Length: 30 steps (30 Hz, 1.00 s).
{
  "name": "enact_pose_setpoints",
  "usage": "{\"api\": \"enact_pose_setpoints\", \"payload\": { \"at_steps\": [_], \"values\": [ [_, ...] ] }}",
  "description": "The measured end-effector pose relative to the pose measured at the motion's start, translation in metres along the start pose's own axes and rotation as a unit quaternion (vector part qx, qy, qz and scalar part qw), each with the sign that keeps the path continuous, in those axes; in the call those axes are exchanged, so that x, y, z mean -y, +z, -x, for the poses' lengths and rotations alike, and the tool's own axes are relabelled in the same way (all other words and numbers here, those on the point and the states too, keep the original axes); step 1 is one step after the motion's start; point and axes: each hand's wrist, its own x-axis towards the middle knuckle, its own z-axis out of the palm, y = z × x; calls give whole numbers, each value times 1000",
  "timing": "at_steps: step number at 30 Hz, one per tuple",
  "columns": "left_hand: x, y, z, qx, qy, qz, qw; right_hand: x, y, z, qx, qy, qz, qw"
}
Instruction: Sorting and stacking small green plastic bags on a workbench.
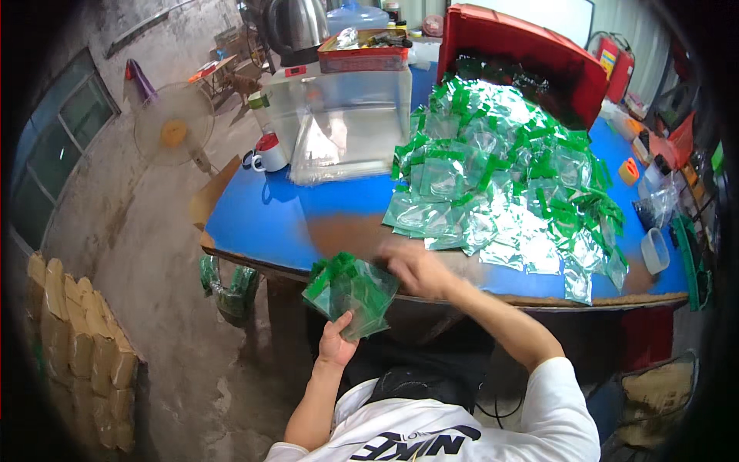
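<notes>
Green and clear plastic: packets point(354, 286), several, flat, roughly square, unevenly fanned; green bands at the edges, film glossy and see-through. Position: in the left hand point(336, 345), just off the near edge of the desk point(258, 223). Left grip: closed on the packets' lower end, thumb on top. Right hand point(419, 269): just right of the packets, at the desk's near edge, motion-blurred; cannot tell whether its grip is narrow or holding anything. Desk: blue top, brown patch at front. Heap point(493, 189) of similar packets on its right half, strong glare, reaching back to a red bin point(531, 58). Left of heap: clear film point(339, 142), with a mug point(270, 156) beside it. Right end: tub point(655, 251).
</notes>
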Motion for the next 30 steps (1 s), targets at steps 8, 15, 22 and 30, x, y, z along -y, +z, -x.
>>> {"api": "enact_pose_setpoints", "payload": {
  "at_steps": [8, 15, 22, 30],
  "values": [
    [-8, 1, 15, 4, 67, -35, 997, 7, 3, 21, 123, -142, 150, 971],
    [-1, -14, 9, -4, 2, -20, 1000, 5, -24, 16, -12, 103, 325, 940],
    [1, 9, -1, 42, -2, -43, 998, 27, -6, 37, 148, -76, 93, 982],
    [8, 10, 0, 24, -2, -14, 1000, -6, -6, 16, -43, 89, 333, 938]
  ]
}}
